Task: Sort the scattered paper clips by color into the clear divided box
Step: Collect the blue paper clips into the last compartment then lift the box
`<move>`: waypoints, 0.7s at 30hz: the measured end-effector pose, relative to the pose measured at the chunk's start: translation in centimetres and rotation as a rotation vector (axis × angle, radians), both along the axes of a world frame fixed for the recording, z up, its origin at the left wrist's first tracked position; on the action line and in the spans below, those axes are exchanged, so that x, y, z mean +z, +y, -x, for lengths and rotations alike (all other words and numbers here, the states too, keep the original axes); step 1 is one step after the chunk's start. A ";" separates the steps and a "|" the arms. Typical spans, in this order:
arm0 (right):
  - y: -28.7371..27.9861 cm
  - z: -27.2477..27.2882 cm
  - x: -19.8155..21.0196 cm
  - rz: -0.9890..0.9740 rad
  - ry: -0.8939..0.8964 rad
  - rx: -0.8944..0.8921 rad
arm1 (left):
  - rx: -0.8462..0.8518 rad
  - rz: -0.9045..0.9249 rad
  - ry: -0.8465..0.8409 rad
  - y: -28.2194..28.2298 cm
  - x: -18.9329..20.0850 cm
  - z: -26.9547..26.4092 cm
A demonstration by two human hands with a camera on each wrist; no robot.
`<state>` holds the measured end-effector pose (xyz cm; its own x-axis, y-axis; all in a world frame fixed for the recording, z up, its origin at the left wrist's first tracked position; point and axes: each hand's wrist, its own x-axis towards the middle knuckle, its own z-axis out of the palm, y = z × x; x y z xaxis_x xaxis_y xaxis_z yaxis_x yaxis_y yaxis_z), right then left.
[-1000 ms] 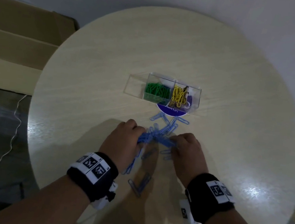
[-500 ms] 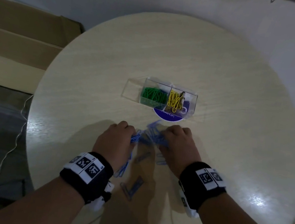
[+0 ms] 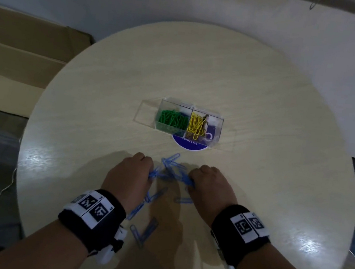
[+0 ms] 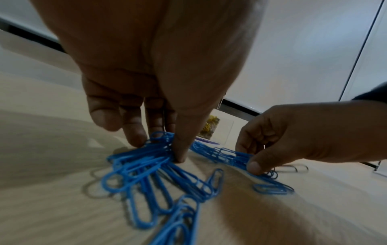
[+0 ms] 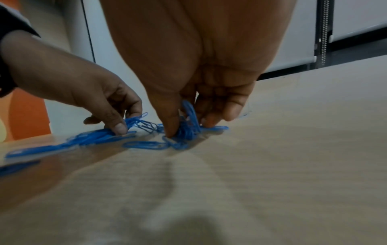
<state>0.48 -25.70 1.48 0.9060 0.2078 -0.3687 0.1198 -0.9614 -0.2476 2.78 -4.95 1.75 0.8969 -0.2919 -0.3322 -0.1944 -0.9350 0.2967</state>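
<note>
1. Both grips are closed in pinches: the left hand [image 4: 146,69] presses thumb and curled fingers [image 4: 134,132] onto one end of a bunch of blue plastic-coated paper clips [image 4: 150,165], and the right hand [image 5: 199,66] pinches the other end, thumb down on the bench.
2. Between the two hands the blue bunch runs roughly left to right across the round pale wood-grain bench [image 3: 267,101], low against its surface; whether any of it is lifted clear I cannot tell.
3. More loose blue clips [image 3: 144,230] lie nearer the person, between the wrists, outside either pinch.
4. Straight ahead, beyond the hands, sits the clear divided plastic box [image 3: 179,121], its long side crosswise. Green paper clips [image 3: 170,119] fill the middle compartment, yellow paper clips [image 3: 196,125] the right one; the left compartment [image 3: 147,113] looks empty.
5. That free compartment lies forward and slightly left, so the left hand appears nearer to it. I judge the coming move to be a lift and short carry forward, and trailing clips could snag or drop.
</note>
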 end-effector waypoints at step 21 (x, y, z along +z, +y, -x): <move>-4.9 3.9 2.6 -0.565 -0.314 -0.459 | 0.103 0.348 -0.214 -10.8 6.6 -9.1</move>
